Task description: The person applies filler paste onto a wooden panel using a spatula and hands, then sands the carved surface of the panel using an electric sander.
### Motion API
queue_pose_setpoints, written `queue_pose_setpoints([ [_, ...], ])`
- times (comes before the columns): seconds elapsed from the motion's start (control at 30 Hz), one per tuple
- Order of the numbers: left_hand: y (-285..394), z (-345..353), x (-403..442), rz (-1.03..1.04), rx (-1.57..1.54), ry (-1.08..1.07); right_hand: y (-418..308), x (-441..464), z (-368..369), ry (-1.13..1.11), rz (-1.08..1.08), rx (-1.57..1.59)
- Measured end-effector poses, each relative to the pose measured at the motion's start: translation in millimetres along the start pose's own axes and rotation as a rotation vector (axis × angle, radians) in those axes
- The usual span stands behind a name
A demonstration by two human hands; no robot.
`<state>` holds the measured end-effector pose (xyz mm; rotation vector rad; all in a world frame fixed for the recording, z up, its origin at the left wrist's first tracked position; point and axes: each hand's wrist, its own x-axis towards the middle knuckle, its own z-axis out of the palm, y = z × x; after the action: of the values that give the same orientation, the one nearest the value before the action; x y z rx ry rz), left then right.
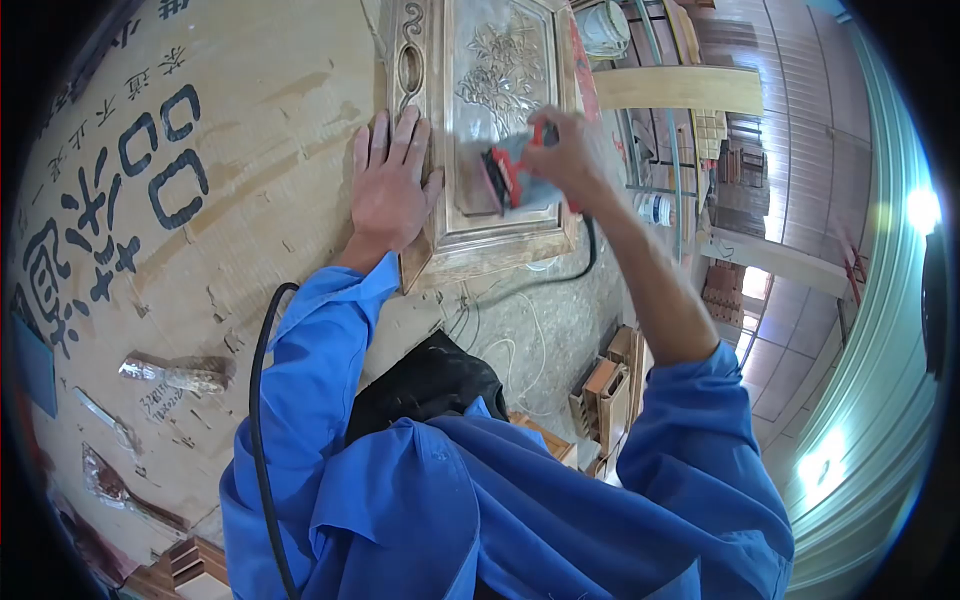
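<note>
A carved wooden panel point(433, 60) with a raised frame and a floral relief lies on the worktable. My left hand point(390, 190) rests flat on its left edge, fingers stretched out. My right hand point(568, 150) grips a red and black power sander point(508, 178), which is blurred and tilted over the lower part of the panel below the carving. Whether its pad touches the wood is hard to tell. A black cord point(560, 282) trails from the sander down past the panel's near edge.
On the board point(270, 120) with painted characters lie a plastic-wrapped tool point(180, 375), a thin pale-handled tool point(103, 415) and a brush point(130, 497). A black cable point(258, 430) runs over my left sleeve. Wooden pieces point(605, 385) stand on the floor at right.
</note>
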<state>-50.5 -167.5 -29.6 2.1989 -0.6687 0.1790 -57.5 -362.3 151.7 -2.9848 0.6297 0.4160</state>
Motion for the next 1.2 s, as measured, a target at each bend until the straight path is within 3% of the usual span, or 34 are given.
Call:
queue_pose_setpoints([
  [0.13,-0.3,3.1,-7.0,0.017,-0.033,0.000,2.0,10.8,-4.4,0.181,-0.177,-0.151],
  [0.27,-1.6,-2.1,-3.2,-0.013,-0.039,-0.005,27.8,-38.0,-18.1,-0.132,-0.070,0.312],
  [0.37,1.3,-6.4,-1.1,-0.029,-0.002,-0.091,25.2,-55.1,-12.9,-0.142,-0.152,0.378],
  [0.57,3.6,-8.1,3.8,-0.023,0.017,-0.086,9.1,10.2,-17.3,-0.136,-0.469,0.234],
  [0.7,8.4,-10.0,2.7,-0.039,0.002,-0.095,10.0,4.4,-23.0,-0.275,-0.088,0.467],
  [0.87,8.2,-10.3,4.7,-0.006,0.025,-0.074,21.3,-23.5,-15.8,-0.237,-0.074,0.497],
  [1.03,3.1,-7.1,1.5,0.028,-0.047,-0.011,-2.4,12.3,-22.6,-0.159,-0.096,0.464],
  [1.2,-1.1,-7.0,0.6,0.054,-0.007,-0.021,-17.2,8.5,-22.5,-0.288,0.043,0.511],
])
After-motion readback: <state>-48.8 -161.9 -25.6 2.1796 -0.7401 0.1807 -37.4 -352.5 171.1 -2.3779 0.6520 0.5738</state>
